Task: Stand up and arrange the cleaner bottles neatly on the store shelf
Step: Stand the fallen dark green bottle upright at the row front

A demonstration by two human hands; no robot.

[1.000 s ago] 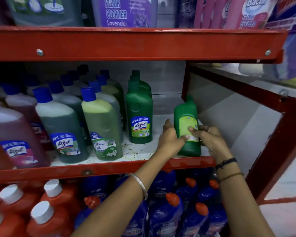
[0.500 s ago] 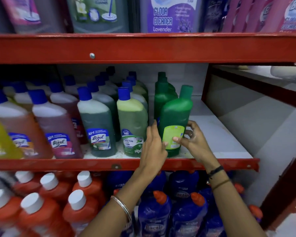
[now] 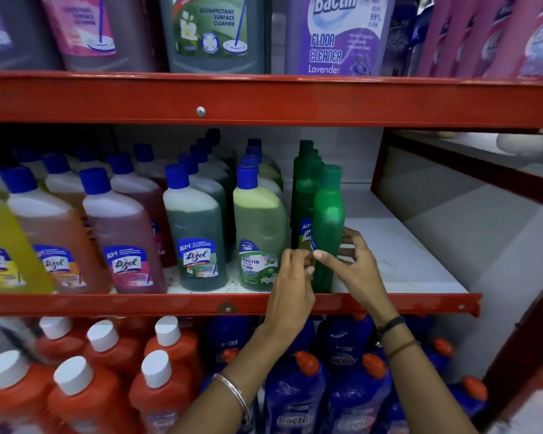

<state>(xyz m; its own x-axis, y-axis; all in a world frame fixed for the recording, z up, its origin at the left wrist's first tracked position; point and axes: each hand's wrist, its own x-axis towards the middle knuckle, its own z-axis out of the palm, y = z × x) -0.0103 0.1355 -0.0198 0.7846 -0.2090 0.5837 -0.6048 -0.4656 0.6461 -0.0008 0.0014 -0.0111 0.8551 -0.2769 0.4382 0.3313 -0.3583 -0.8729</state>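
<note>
We see a solid green plastic cleaner bottle (image 3: 328, 227) standing upright near the front edge of the red-framed white middle shelf (image 3: 398, 264) — just in front of a row of matching green bottles (image 3: 304, 189). Our right hand (image 3: 356, 264) grasps it from three o'clock; our left hand (image 3: 290, 277) pinches its lower front from nine o'clock.

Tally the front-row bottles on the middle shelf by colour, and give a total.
yellow bottle: 1
orange bottle: 1
pink bottle: 1
dark green bottle: 1
light green bottle: 1
solid green bottle, gripped by the right hand: 1
Total: 6
</note>
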